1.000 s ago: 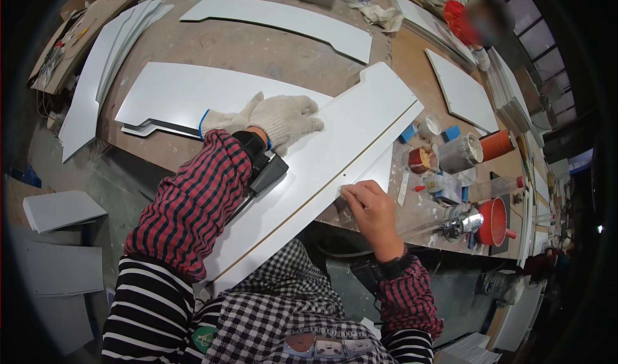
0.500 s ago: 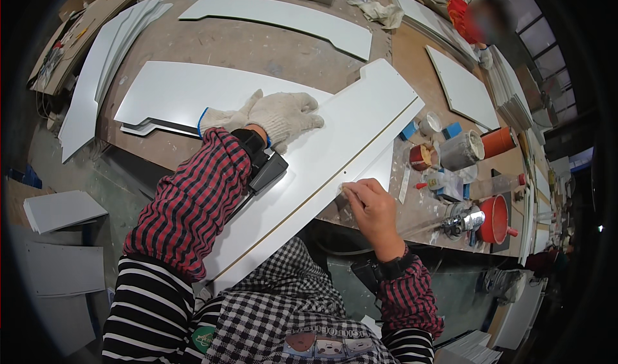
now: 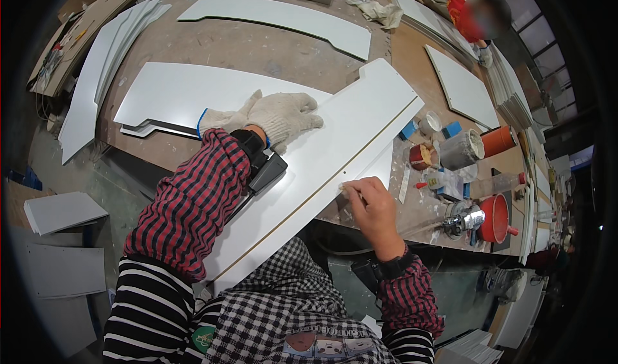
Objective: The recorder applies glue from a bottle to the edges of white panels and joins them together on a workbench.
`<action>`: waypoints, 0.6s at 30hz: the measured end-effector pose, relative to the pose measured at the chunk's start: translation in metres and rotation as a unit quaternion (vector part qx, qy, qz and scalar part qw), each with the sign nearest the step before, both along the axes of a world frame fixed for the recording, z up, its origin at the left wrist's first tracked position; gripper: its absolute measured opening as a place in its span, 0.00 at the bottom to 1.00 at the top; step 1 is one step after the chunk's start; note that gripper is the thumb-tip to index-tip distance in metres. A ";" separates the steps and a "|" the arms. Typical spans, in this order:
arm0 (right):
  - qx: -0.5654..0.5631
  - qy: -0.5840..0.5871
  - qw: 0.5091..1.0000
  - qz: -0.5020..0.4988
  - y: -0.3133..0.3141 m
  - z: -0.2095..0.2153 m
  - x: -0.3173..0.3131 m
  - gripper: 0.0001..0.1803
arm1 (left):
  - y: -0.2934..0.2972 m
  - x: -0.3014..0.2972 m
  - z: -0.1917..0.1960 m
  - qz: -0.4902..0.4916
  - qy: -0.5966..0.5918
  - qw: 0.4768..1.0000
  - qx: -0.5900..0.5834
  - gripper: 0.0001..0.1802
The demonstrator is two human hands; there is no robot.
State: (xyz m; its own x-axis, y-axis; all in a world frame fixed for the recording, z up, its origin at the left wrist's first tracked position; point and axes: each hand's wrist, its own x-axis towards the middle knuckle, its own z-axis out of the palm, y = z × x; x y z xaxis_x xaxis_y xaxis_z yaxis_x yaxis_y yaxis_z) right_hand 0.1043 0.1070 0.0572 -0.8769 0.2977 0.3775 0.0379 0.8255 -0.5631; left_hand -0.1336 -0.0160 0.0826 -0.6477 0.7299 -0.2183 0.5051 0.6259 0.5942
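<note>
A long white panel (image 3: 328, 135) with a notched end slants from my lap up onto the table, a groove running along its near edge. My left hand (image 3: 283, 118), in a cream knitted glove, rests on its face with fingers stretched out. Bare and pinched closed, my right hand (image 3: 371, 208) is at the panel's near edge, just below a small dark hole (image 3: 344, 172). Something small and pale shows at its fingertips; I cannot make out what. Under the slanted panel lies another white panel (image 3: 187, 90).
A curved white panel (image 3: 277, 19) lies farther back; several more stand at left (image 3: 96, 81). To the right are a red bowl (image 3: 494, 217), an orange can (image 3: 499, 142), a putty-smeared tub (image 3: 461, 150) and a clear bottle (image 3: 502, 184). A co-worker (image 3: 467, 23) bends over panels at far right.
My right hand has shifted very slightly at the panel's edge. My left hand stays in nearly the same place, and the co-worker has moved a little.
</note>
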 end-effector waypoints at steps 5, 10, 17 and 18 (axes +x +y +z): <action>-0.060 -0.006 0.996 -0.060 0.028 0.011 0.000 0.03 | -0.001 0.000 -0.001 -0.011 0.026 1.000 -0.008 0.33; 0.061 0.028 0.975 -0.211 0.129 0.016 0.008 0.07 | 0.000 0.003 0.005 -0.013 0.023 0.999 -0.028 0.33; 0.234 -0.096 0.920 -0.301 0.176 0.012 0.003 0.09 | 0.000 0.004 0.008 0.014 0.003 1.000 -0.017 0.32; 0.246 -0.120 0.914 -0.300 0.176 0.008 0.003 0.10 | -0.001 0.004 0.008 0.008 -0.002 1.000 -0.022 0.32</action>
